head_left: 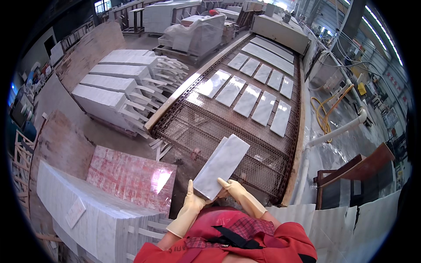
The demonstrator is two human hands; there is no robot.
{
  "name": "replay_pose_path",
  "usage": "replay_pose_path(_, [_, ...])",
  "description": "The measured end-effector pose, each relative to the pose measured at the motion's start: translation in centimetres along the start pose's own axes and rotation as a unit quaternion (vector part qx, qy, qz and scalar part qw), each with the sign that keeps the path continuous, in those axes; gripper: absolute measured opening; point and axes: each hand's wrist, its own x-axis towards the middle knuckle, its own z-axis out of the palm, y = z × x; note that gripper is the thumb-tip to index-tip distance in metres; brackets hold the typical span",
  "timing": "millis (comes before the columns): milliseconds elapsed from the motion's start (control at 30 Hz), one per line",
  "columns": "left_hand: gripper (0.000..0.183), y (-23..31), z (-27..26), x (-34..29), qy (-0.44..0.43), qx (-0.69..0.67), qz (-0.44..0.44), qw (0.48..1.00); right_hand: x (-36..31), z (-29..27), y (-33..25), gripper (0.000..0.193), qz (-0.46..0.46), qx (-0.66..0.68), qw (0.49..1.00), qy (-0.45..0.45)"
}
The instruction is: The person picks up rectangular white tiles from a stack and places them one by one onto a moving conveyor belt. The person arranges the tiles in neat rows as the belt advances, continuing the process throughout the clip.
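Observation:
Cream rubber gloves cover both hands. Between my left hand and my right hand I hold a small stack of white marble tiles, tilted up in front of my body; a second tile's edge shows behind the top one. My left hand grips the lower left corner with its thumb along the side. The right grips the lower right edge, its thumb over the face. Beyond the tiles runs a brown mesh conveyor belt, carrying rows of glossy marble tiles and longer strips farther off.
Stacks of pale slabs stand left of the belt with strips between them. A large stack of thin slabs is at lower left, beside a red-stained board. A white pipe and yellow hose lie along the right.

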Motion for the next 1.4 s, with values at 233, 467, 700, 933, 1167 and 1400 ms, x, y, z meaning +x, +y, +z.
replay_pose_path(233, [0.079,-0.4,-0.7,1.1,-0.014,-0.008,0.004,1.000,-1.3,-0.3,-1.4,0.070,0.019,0.014,1.000,0.010])
replay_pose_path(467, [0.059,-1.5,-3.2,2.5,0.057,0.032,0.073,0.995,-2.5,-1.1,-1.0,0.058,0.019,0.154,0.987,0.040])
replay_pose_path(700, [0.059,-1.5,-1.9,2.4,0.069,0.035,0.081,0.994,-4.2,-5.2,2.8,0.054,-0.020,0.274,0.953,0.131])
replay_pose_path(933, [0.054,-1.2,0.0,2.2,0.091,0.073,0.069,0.991,-6.3,-10.5,5.2,0.043,-0.014,0.310,0.924,0.226])
replay_pose_path(1167, [0.055,-2.3,2.9,2.1,0.139,0.118,0.098,0.978,-6.8,-14.0,4.6,0.044,-0.005,0.320,0.883,0.343])
replay_pose_path(1400, [0.063,-2.2,3.6,2.1,0.114,0.105,0.084,0.984,-1.6,-19.0,7.4,0.049,-0.004,0.284,0.845,0.453])
